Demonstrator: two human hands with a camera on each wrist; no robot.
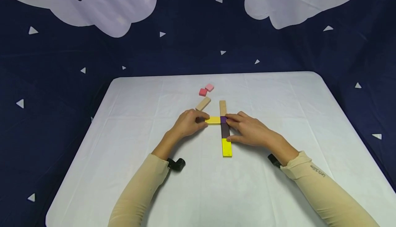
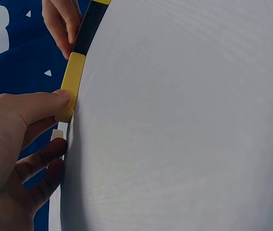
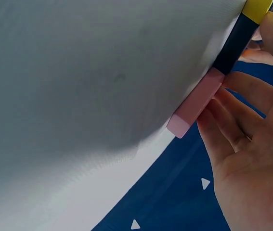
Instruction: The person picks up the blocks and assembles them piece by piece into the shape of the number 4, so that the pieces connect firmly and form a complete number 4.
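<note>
In the head view, my left hand pinches the outer end of a yellow block between thumb and fingers. That block meets a column made of a wooden block, a purple piece, a dark block and another yellow block. My right hand rests over the column's right side, fingertips at the purple piece and thumb at the lower yellow block's top edge. A pink block, seen in the right wrist view beside my right fingers, is hidden under that hand in the head view.
Behind my left hand, a loose wooden block lies slanted. Farther back are a red piece and a pink piece. All stand on a white-covered table, with a dark blue patterned cloth behind it.
</note>
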